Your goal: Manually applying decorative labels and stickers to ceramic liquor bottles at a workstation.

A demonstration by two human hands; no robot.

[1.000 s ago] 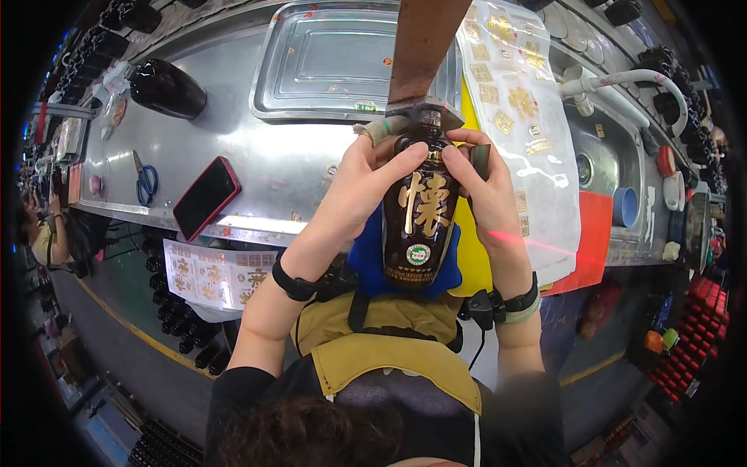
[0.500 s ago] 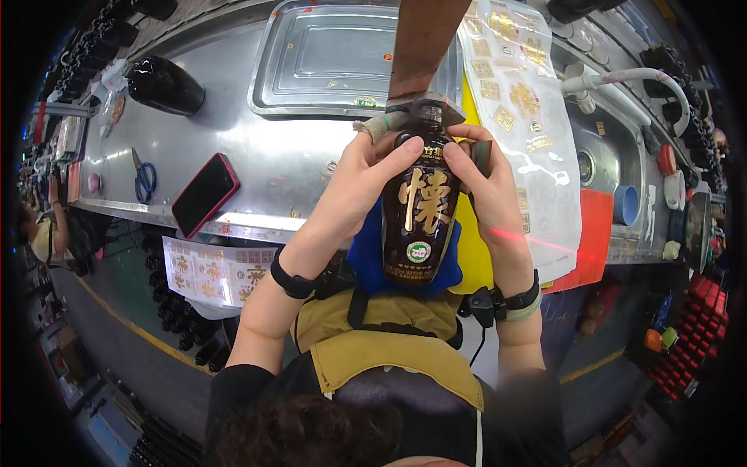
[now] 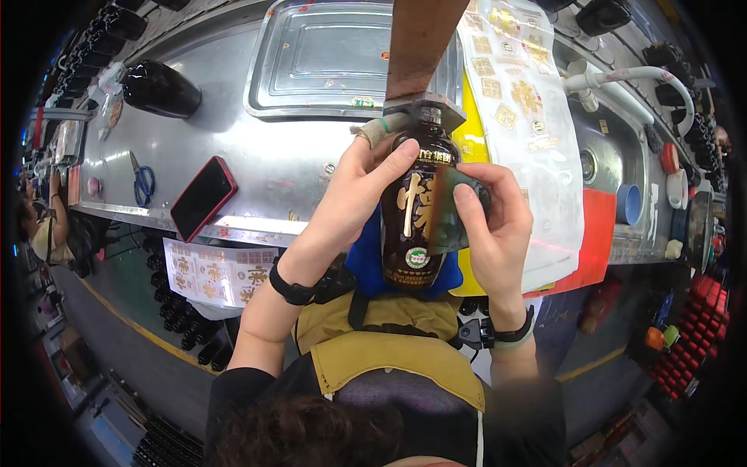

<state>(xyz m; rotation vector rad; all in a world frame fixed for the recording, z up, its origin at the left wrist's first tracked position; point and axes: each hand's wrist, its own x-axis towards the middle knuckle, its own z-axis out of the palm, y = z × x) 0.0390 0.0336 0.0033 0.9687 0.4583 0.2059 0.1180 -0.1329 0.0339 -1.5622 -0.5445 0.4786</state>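
Note:
A dark brown glossy bottle (image 3: 398, 253) with gold characters and a small green-and-white round sticker lies tilted before me, its neck pointing away. My left hand (image 3: 362, 175) grips its shoulder from the left, thumb on the front. One left finger wears a beige cloth finger cover (image 3: 380, 128) with a green band. My right hand (image 3: 494, 214) pinches a dark green, translucent flat piece (image 3: 447, 214), like a scraper, against the bottle's right side, and it covers part of the large gold character. Under the bottle is a blue cloth (image 3: 366, 261).
Left on the steel bench lie a phone (image 3: 204, 198), scissors (image 3: 142, 183) and another dark bottle (image 3: 162, 89). A metal tray (image 3: 268, 86) and brown post (image 3: 420, 54) stand beyond. Gold sticker sheets (image 3: 537, 179) lie right, beside a sink with a white faucet (image 3: 638, 76).
My right hand has moved down and right from the bottle's shoulder, and its flat piece now lies over the front character. The left hand keeps its hold.

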